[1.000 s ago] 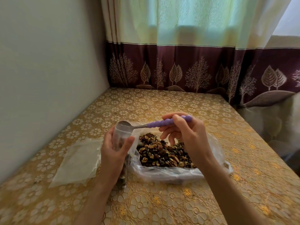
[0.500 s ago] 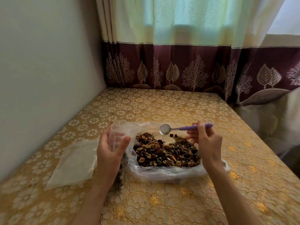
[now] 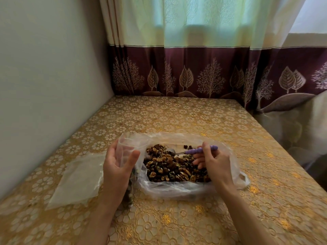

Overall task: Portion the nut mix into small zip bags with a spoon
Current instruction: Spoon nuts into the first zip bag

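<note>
A heap of brown nut mix [image 3: 169, 167] lies in a large clear plastic bag [image 3: 177, 190] on the table. My left hand [image 3: 117, 167] grips a small zip bag [image 3: 126, 147] upright just left of the heap, its mouth open and some nuts in its lower part. My right hand [image 3: 215, 163] holds a spoon by its purple beaded handle [image 3: 201, 149]. The spoon's metal bowl [image 3: 172, 151] is dipped into the top of the nut heap and partly buried.
Flat empty zip bags [image 3: 77, 181] lie on the gold floral tablecloth [image 3: 177, 117] to the left. A wall runs along the table's left side, a curtain [image 3: 194, 75] hangs behind, and the table's right edge drops off near a cloth-covered seat.
My right hand has carried the empty spoon from the small bag's mouth rightward and down into the nut heap. The left hand keeps the small bag in place.
</note>
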Tool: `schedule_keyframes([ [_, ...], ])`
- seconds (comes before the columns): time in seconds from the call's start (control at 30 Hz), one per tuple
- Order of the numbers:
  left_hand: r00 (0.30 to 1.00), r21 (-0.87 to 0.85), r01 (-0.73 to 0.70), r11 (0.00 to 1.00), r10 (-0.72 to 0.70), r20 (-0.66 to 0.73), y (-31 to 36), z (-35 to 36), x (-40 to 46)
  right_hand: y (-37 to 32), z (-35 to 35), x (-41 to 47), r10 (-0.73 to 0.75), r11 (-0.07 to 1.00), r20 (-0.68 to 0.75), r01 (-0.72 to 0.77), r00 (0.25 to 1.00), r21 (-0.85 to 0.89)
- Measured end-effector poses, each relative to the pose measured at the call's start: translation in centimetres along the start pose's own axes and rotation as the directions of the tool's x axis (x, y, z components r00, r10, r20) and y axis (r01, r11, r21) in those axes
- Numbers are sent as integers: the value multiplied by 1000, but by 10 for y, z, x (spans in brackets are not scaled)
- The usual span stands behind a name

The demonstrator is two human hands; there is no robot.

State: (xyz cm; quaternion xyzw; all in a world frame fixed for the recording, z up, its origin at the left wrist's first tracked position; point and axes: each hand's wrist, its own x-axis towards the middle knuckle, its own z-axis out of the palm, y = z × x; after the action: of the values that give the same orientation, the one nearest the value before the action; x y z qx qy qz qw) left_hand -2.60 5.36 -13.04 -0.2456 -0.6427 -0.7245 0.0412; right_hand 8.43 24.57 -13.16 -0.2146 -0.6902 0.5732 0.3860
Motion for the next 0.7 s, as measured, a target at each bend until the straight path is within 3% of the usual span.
schedule_keyframes([
  [0.13,1000,18,-23,1000,24,-2,2,2,-1,3,2,-1,51,998,49,-53,998,44],
  [0.27,1000,13,-25,1000,25,7,3,2,-3,3,1,0,112,983,-5,-110,994,145],
  [0.53,998,29,3,1000,-5,57,-1,4,-3,-5,3,1,116,962,-106,-85,988,259],
  [0.7,992,18,53,998,-54,113,-5,6,-3,-29,7,1,41,942,-93,-8,995,336],
])
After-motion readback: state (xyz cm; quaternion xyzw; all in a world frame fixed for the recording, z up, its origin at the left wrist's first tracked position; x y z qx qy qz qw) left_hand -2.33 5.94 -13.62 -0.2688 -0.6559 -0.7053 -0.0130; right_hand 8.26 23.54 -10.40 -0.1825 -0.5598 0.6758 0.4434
